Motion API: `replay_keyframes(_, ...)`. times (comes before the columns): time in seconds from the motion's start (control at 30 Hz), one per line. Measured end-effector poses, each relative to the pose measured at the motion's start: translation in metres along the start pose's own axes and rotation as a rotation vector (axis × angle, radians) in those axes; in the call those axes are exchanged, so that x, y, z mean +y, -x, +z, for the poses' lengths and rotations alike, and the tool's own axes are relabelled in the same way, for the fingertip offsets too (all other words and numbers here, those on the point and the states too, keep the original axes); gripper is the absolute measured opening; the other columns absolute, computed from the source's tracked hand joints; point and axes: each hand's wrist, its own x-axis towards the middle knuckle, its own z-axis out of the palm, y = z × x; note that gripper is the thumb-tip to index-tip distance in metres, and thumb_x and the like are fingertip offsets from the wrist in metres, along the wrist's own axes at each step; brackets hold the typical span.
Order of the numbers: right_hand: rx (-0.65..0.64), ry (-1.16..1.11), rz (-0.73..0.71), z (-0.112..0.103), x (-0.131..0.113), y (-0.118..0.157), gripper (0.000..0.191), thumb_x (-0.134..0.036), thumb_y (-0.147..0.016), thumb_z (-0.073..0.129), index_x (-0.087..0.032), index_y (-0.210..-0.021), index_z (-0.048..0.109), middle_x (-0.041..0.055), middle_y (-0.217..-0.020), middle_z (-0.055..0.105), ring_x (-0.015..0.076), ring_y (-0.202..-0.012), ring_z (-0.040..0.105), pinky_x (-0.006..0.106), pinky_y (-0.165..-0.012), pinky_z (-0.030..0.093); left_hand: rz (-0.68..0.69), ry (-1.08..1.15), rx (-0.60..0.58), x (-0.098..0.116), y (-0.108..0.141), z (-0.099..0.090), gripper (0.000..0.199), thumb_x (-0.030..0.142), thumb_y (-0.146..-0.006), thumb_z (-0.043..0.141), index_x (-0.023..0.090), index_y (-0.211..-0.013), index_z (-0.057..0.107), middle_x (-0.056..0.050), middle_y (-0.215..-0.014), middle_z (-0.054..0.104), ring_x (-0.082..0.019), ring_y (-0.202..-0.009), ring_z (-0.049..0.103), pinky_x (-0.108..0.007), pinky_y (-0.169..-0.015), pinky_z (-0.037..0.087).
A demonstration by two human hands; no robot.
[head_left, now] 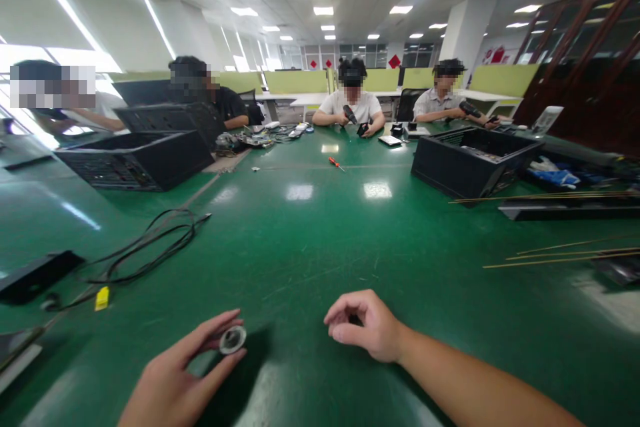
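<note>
Near the front of the green table, my left hand (180, 370) pinches a small round piece (233, 340) between thumb and fingers. This piece has a pale ring-shaped rim and a darker middle; its exact kind cannot be made out. To the right, my right hand (367, 327) rests at the table top with its fingers loosely curled. A gap shows between its thumb and fingers, and nothing is visible in it. The two hands are apart.
Black cables (185, 237) and a yellow tag (102, 298) lie left. Black computer cases (145, 163) (450, 163) stand left and right. A red screwdriver (335, 163) lies mid-table. Thin yellowish rods (550, 261) are at right. Several people sit across, two holding power drills.
</note>
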Motion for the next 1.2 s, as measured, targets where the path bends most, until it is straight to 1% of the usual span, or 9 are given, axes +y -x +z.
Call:
replay_keyframes(0.1,0.131,0.039,-0.107,-0.005,0.001,-0.006,0.031,-0.022,-0.074,0.072,-0.015,-0.105,0.071,0.0077,-0.094,0.073,0.0188,-0.084,0.065,0.030,-0.073,0.048,0.050,0.157,-0.241,0.039,-0.033,0.025,0.032,0.040,-0.081,0.070,0.021,-0.107,0.071,-0.005,-0.100,0.078,-0.023,-0.089,0.074,-0.033,-0.085,0.060)
replay_keyframes(0.17,0.224,0.072,-0.168,-0.013,0.003,-0.009,0.037,-0.015,-0.069,0.064,-0.017,-0.106,0.067,0.0081,-0.100,0.071,0.0207,-0.091,0.064,0.031,-0.077,0.046,0.085,0.234,-0.325,0.064,-0.049,0.041,0.023,0.030,-0.080,0.069,0.021,-0.101,0.072,-0.003,-0.095,0.076,-0.020,-0.084,0.072,-0.030,-0.081,0.057)
replay_keyframes(0.33,0.373,0.008,-0.131,-0.039,0.004,-0.005,0.050,-0.009,-0.059,0.054,-0.019,-0.108,0.061,0.0092,-0.106,0.065,0.0223,-0.097,0.061,0.032,-0.077,0.045,0.134,0.391,-0.466,0.094,-0.064,0.079,0.029,0.020,-0.074,0.071,0.019,-0.102,0.073,-0.003,-0.091,0.073,-0.018,-0.080,0.065,-0.028,-0.075,0.051)
replay_keyframes(0.43,0.376,-0.018,-0.108,-0.042,0.000,0.002,0.044,-0.013,-0.065,0.056,-0.019,-0.108,0.062,0.0094,-0.107,0.064,0.0234,-0.099,0.060,0.032,-0.079,0.045,0.188,0.475,-0.492,0.098,-0.067,0.096,0.030,0.019,-0.073,0.073,0.020,-0.104,0.074,-0.004,-0.092,0.072,-0.018,-0.082,0.064,-0.029,-0.075,0.049)
replay_keyframes(0.53,0.336,-0.058,-0.093,-0.037,-0.004,0.006,0.024,-0.029,-0.089,0.051,-0.018,-0.106,0.065,0.0092,-0.104,0.065,0.0232,-0.099,0.059,0.033,-0.083,0.045,0.229,0.568,-0.487,0.096,-0.071,0.106,0.029,0.021,-0.075,0.076,0.021,-0.104,0.076,-0.006,-0.096,0.073,-0.020,-0.087,0.066,-0.031,-0.080,0.048)
replay_keyframes(0.63,0.314,-0.007,-0.078,-0.031,-0.007,0.006,0.028,-0.037,-0.096,0.049,-0.018,-0.106,0.066,0.0088,-0.102,0.065,0.0227,-0.099,0.059,0.033,-0.084,0.044,0.215,0.648,-0.483,0.089,-0.071,0.112,0.030,0.024,-0.077,0.077,0.021,-0.107,0.076,-0.007,-0.100,0.073,-0.022,-0.091,0.067,-0.033,-0.084,0.050)
replay_keyframes(0.77,0.273,0.082,-0.064,-0.027,-0.011,0.006,0.028,-0.032,-0.086,0.064,-0.019,-0.111,0.065,0.0075,-0.104,0.065,0.0232,-0.098,0.060,0.031,-0.080,0.045,0.047,0.779,-0.482,0.080,-0.067,0.116,0.043,0.022,-0.074,0.080,0.020,-0.115,0.070,-0.006,-0.100,0.074,-0.022,-0.092,0.070,-0.033,-0.085,0.052)
replay_keyframes(0.9,0.205,0.231,-0.084,-0.018,-0.015,0.004,0.035,-0.018,-0.076,0.062,-0.019,-0.111,0.063,0.0056,-0.102,0.066,0.0223,-0.096,0.061,0.033,-0.084,0.046,-0.006,0.861,-0.484,0.075,-0.065,0.117,0.029,0.022,-0.073,0.080,0.017,-0.100,0.070,-0.005,-0.095,0.074,-0.021,-0.088,0.070,-0.029,-0.081,0.052)
replay_keyframes(1.2,0.306,0.423,-0.025,0.001,-0.007,-0.003,0.043,-0.010,-0.073,0.062,-0.023,-0.114,0.059,0.0035,-0.102,0.068,0.0195,-0.090,0.065,0.029,-0.074,0.047,-0.085,0.936,-0.438,0.069,-0.067,0.112,0.031,0.025,-0.073,0.081,0.015,-0.099,0.068,-0.007,-0.092,0.076,-0.021,-0.086,0.071,-0.030,-0.080,0.053)
